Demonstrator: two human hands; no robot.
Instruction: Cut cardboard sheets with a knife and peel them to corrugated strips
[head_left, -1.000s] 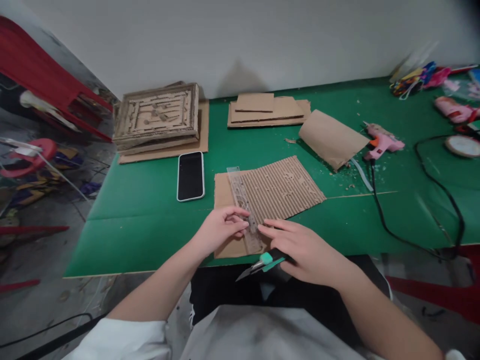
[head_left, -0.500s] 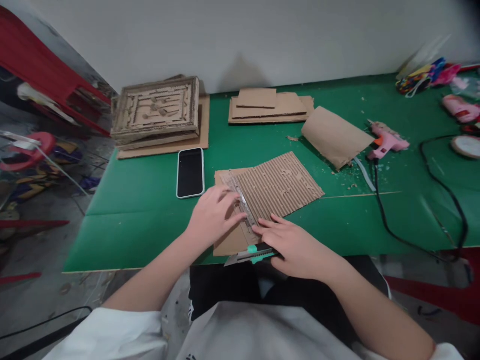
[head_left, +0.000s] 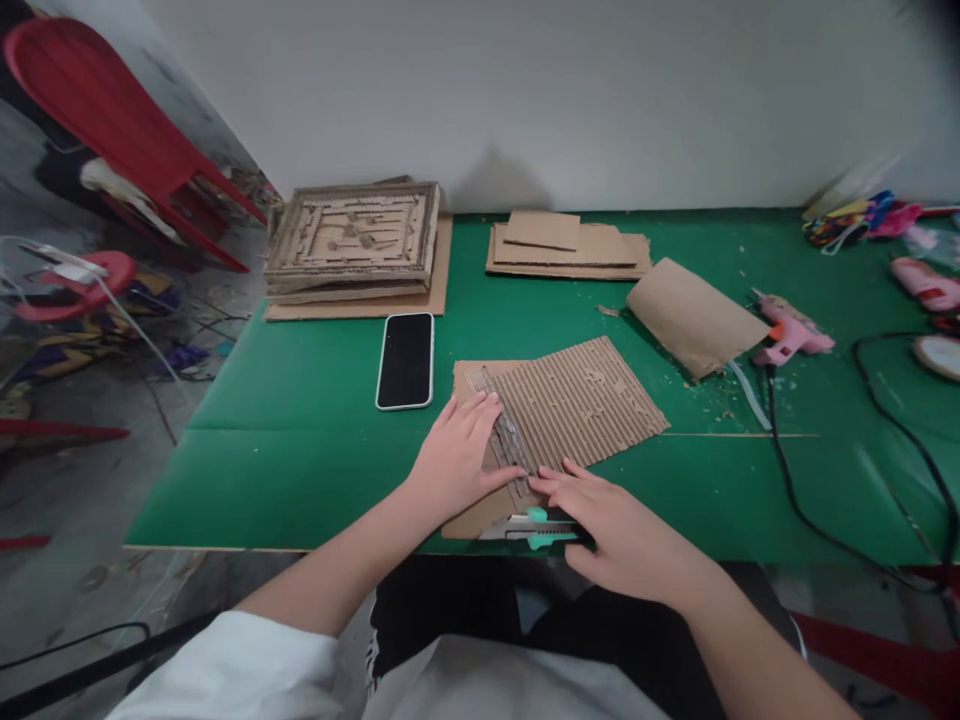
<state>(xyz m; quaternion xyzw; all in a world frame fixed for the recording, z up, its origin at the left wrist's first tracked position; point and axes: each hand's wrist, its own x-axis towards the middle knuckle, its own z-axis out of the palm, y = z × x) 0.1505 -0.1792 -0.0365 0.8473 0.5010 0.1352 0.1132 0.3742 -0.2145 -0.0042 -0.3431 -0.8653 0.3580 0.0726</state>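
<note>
My left hand (head_left: 459,452) lies with fingers stretched out, pressing on a clear ruler (head_left: 512,437). The ruler runs along the left edge of a ridged corrugated cardboard sheet (head_left: 581,405). Under both is a smooth piece of cardboard (head_left: 469,520), its left part showing. In my right hand (head_left: 626,535) is a utility knife (head_left: 536,528) with a green and black handle, its blade pointing left above the cardboard's near edge. The right fingertips reach forward to the ruler's near end and the corrugated sheet.
A phone (head_left: 406,361) lies left of the cardboard. Behind it stands a stack of decorated cardboard frames (head_left: 360,235). Cut cardboard pieces (head_left: 570,250) lie by the wall. To the right are a curved brown cardboard piece (head_left: 694,318) and a pink glue gun (head_left: 793,328) with its black cord.
The whole view has shifted, so the table things appear lower and further right. My left fingers now lie flatter along the ruler. The knife stays in my right hand.
</note>
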